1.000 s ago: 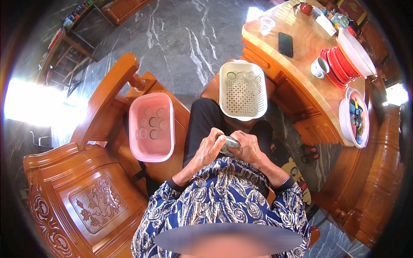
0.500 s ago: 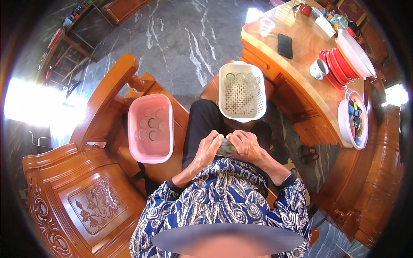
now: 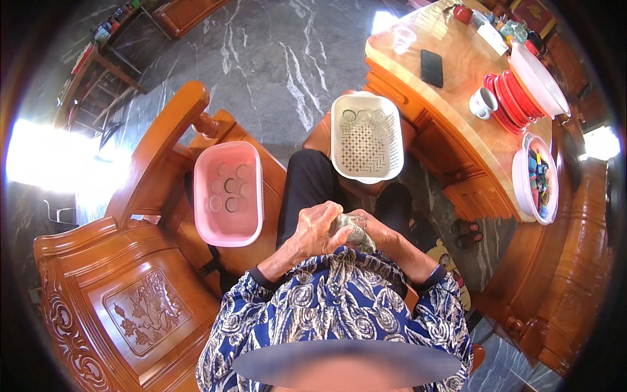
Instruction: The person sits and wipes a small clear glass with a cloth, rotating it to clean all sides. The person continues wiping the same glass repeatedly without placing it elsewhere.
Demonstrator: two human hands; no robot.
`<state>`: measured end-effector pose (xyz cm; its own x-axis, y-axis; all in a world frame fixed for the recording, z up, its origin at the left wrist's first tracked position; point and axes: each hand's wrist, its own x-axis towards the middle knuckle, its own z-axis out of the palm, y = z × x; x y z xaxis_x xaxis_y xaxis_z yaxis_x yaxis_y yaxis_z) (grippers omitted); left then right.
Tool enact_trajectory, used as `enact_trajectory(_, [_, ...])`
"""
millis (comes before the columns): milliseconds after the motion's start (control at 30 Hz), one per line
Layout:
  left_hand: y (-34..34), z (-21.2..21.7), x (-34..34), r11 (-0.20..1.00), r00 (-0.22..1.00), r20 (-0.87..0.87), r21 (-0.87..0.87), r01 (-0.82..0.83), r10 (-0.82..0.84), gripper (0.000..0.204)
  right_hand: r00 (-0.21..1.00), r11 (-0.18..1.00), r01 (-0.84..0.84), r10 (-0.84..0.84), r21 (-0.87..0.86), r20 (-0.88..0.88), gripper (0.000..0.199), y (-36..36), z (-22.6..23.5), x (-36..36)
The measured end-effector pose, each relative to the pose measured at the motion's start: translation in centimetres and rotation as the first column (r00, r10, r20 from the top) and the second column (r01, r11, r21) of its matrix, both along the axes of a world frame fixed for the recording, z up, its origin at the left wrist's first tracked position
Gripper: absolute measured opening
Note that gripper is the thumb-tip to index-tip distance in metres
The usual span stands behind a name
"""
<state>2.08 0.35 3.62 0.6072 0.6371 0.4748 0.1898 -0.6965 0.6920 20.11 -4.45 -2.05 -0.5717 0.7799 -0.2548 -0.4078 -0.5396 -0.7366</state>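
Over my lap, both hands work close together around a crumpled grey-green cloth [image 3: 360, 240]. My right hand [image 3: 377, 230] is closed on this cloth, which bulges out below its fingers. My left hand [image 3: 315, 230] curls against the cloth's left side, fingers bent; whatever lies inside its grip is hidden. To the left, a pink plastic basin [image 3: 203, 228] holds several round clear glass pieces, seen from above. Straight ahead, a white perforated basket [image 3: 367, 175] has several similar glass pieces grouped at its far end.
The pink basin rests on a carved wooden seat [image 3: 147, 307]. On the right, a wooden table [image 3: 450, 91] carries a dark phone [image 3: 432, 68], a white mug [image 3: 483, 103], stacked red-rimmed basins [image 3: 516, 98] and a white tub [image 3: 524, 186] of small coloured items. Slippers [image 3: 467, 234] lie on the floor.
My left hand has turned and shifted slightly, its back now facing up more. The cloth shows more between my hands, bulging toward my body. The basin and basket stay put.
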Motion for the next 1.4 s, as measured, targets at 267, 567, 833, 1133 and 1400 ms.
enact_trajectory(267, [-0.5,-0.1,0.2,0.799,0.989,-0.088,-0.584,-0.145,0.115,0.029,0.602,0.823,-0.100,-0.398,0.560,0.692,0.023,0.2,2.6,0.3])
enact_trajectory(567, [-1.8,0.5,0.6,0.697,0.980,0.171,-0.715,0.050,0.105,0.042,0.258,0.214,-0.676,-0.827,0.705,0.499,0.018,0.3,4.6,1.4])
enact_trajectory(833, [-0.2,-3.9,0.2,0.458,0.995,0.072,-0.888,0.029,0.076,0.037,0.275,0.210,-0.595,-0.854,0.776,0.442,0.019,1.4,3.9,1.2])
enact_trajectory(1133, [0.3,0.3,0.1,0.820,0.989,-0.127,-0.556,-0.137,0.079,0.038,0.800,0.908,0.130,-0.334,0.399,0.499,0.024,1.4,0.8,-0.4])
enact_trajectory(1400, [0.8,0.9,-0.2,0.984,0.981,-0.160,-0.156,0.086,-0.111,0.044,0.934,0.858,-0.123,-0.069,0.498,0.350,0.015,0.7,-0.1,-0.1])
